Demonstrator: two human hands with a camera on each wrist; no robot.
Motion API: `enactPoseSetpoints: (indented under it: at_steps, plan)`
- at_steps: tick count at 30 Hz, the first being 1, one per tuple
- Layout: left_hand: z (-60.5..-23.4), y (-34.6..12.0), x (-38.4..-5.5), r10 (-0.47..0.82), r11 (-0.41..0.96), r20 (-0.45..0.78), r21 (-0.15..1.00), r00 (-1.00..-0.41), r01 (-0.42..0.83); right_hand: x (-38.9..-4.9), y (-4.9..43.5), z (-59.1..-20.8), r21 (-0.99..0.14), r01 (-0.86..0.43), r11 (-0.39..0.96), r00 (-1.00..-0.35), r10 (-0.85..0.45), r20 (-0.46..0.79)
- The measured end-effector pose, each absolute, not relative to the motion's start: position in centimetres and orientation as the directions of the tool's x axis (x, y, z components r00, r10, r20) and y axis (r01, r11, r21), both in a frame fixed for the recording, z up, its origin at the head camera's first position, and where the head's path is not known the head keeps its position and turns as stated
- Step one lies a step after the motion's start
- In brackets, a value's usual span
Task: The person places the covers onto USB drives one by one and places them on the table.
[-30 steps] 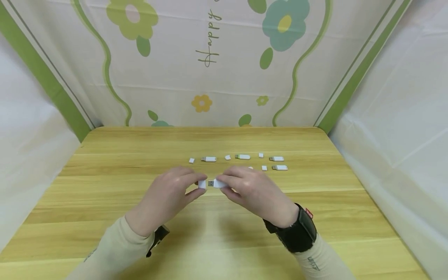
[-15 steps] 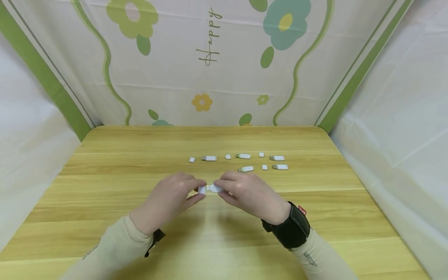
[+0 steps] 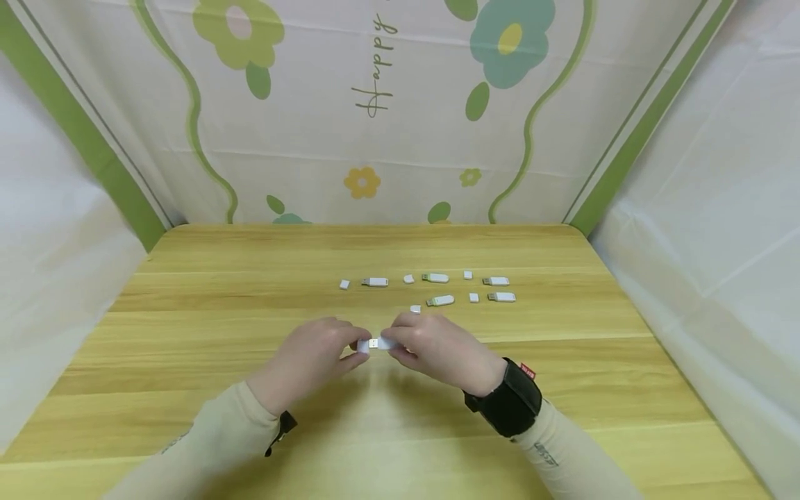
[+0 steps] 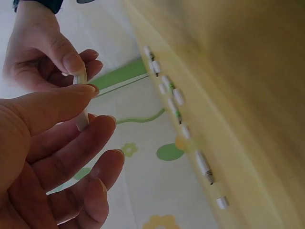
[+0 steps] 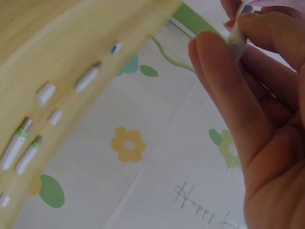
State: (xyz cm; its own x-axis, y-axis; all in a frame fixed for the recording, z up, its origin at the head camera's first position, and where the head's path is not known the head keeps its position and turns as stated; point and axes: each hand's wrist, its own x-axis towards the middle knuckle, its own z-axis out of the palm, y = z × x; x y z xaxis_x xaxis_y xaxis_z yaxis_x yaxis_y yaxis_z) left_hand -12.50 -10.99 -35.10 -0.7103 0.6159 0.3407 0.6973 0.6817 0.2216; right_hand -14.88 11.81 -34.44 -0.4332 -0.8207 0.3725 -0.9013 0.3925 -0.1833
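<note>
Sleeves (image 3: 219, 430): light tan, one on each arm of the person.
Black band (image 3: 512, 399): goes round the right wrist, with a little red tag poking out.
Left hand (image 3: 309, 354): thumb and finger pinch a small white cap (image 3: 363, 346); the other fingers are bent.
Right hand (image 3: 440, 351): thumb and fingers pinch a white stick (image 3: 386, 343) and hide part of it.
Metal plug (image 3: 373, 343): the stick's shiny end, pointing at the cap, up above the table between both hands. I can't tell if its tip is inside.
Front row: just past the right hand lie a loose cap (image 3: 415, 309), a stick with a green bit (image 3: 440, 301), a square cap (image 3: 473, 298) and a plain stick (image 3: 502, 297).
Back row: from left to right, cap, stick, round-ended cap (image 3: 409, 279), green-trimmed stick (image 3: 435, 278), cap, stick.
Table (image 3: 187, 312): yellow-brown wood with stripy lines.
Cloth (image 3: 300, 132): white, behind the table, with flowers, leaves and "Happy" written sideways.
</note>
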Motion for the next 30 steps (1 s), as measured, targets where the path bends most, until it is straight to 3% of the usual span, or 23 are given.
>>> enactPoseSetpoints:
  at_steps: [9,30]
  plan:
    - [-37.1,-10.8,-12.5,0.599,0.708,0.268,0.263,-0.755,0.655,-15.0,11.6,-36.7,-0.215,-0.889,0.404,-0.453,-0.840,0.297]
    - [-37.4,-11.0,-12.5,0.551,0.738,0.258,0.295,-0.794,0.607,-15.0,11.7,-37.3,-0.163,-0.919,0.358,-0.392,-0.804,0.447]
